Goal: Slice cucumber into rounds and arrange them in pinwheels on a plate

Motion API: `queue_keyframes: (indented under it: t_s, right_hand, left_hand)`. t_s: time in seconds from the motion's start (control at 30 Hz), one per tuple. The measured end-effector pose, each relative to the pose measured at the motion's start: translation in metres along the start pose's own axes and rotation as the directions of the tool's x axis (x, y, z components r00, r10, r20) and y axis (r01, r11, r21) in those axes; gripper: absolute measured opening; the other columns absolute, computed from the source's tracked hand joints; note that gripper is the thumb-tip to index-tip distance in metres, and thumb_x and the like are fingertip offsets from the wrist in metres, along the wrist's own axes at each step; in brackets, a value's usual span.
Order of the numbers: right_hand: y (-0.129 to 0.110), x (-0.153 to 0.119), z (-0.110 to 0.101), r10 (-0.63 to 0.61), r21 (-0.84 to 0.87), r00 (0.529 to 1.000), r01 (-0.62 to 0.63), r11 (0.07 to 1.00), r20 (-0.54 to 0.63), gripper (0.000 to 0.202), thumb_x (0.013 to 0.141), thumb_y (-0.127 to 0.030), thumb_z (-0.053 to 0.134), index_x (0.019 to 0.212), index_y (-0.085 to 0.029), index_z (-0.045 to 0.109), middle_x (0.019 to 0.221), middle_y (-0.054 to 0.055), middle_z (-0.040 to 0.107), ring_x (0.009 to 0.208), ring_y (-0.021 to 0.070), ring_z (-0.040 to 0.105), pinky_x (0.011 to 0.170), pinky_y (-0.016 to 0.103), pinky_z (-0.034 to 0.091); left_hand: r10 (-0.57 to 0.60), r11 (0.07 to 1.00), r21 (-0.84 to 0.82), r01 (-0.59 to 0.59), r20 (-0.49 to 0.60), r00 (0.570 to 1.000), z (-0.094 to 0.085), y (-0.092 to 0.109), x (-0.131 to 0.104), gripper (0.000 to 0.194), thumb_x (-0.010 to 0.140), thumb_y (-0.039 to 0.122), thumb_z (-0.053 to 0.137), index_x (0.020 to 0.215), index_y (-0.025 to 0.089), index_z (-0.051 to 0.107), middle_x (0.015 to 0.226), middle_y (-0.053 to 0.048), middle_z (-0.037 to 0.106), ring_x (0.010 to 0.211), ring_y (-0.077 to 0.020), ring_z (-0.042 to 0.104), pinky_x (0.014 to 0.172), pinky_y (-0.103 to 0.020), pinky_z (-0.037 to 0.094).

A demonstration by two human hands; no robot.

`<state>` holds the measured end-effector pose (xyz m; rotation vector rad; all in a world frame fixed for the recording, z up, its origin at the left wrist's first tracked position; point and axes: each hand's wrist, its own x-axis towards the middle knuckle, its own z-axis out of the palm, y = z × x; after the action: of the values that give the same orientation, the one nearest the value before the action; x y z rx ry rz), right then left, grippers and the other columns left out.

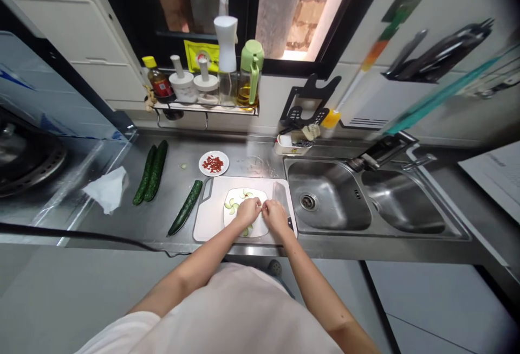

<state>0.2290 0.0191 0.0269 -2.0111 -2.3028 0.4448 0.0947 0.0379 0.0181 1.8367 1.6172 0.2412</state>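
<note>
Both hands meet over the right part of a white square plate, fingertips nearly touching. My left hand and my right hand are each closed in a pinch; whatever they hold is too small to make out. Green cucumber slices lie in curved groups on the plate. Beneath the plate is a white cutting board with a grey edge. A knife rests along the board's right side, its black handle partly behind my right hand. Behind the board stands a small white dish of chopped red pieces.
One cucumber lies left of the board, and two more lie farther left near a crumpled white cloth. A double sink is on the right. Bottles stand on a wall rack at the back.
</note>
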Motion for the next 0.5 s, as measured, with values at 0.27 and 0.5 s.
queue_keyframes:
  t_s: [0.27,0.5]
  right_hand:
    - [0.0003,0.0011,0.0017,-0.011,0.026,1.0,0.011,1.0,-0.023,0.011,0.089,-0.019,0.052,0.088,-0.02,0.063,0.089,0.005,0.063,0.087,0.0187,0.05,0.073,0.027,0.028]
    - [0.002,0.0021,0.0017,-0.036,0.062,0.996,0.041,0.997,-0.083,0.011,0.089,-0.019,0.052,0.087,-0.02,0.063,0.088,0.005,0.063,0.085,0.0187,0.05,0.072,0.027,0.028]
  left_hand:
    - [0.005,1.0,0.022,-0.005,-0.004,1.0,0.0015,0.0001,0.0007,0.019,0.086,0.024,0.053,0.1,0.022,0.065,0.094,-0.005,0.071,0.093,-0.0192,0.064,0.079,-0.027,0.045]
    - [0.024,0.999,-0.03,-0.025,-0.04,0.999,0.0018,-0.0014,-0.0016,0.016,0.085,0.025,0.055,0.097,0.022,0.066,0.091,-0.004,0.071,0.087,-0.0183,0.064,0.074,-0.026,0.045]
